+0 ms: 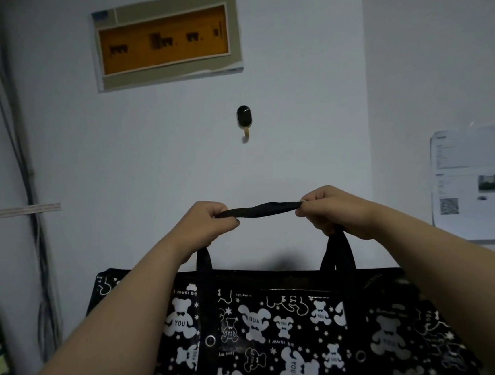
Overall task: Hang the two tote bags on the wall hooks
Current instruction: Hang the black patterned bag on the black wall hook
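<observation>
Both hands are up in front of the wall, and each grip is clamped on the black strap (261, 210). The left hand (206, 225) pinches it at one end, the right hand (330, 210) at the other, so the strap runs taut and level between the two fists. From the fists the handle legs drop straight down to the tote bag (282, 327), which hangs directly below, at 6 o'clock from the grips, filling the lower frame.

One tote bag in view: black, shiny, printed with white bears and stars. Its strap legs show as two, one under each hand.

One wall hook (244, 121) in view: a dark oval plate with a small brass-coloured hook beneath it. It sits at 12 o'clock from the middle of the strap, well apart from it, bare wall between.

Above the hook, one framed panel (167, 38) with an orange centre. At 3 o'clock from the right hand, one printed sheet (476, 185) stuck on the side wall. At 9 o'clock, a bundle of cables (28, 188) runs down the left wall, held by one strip of tape (28, 210).
</observation>
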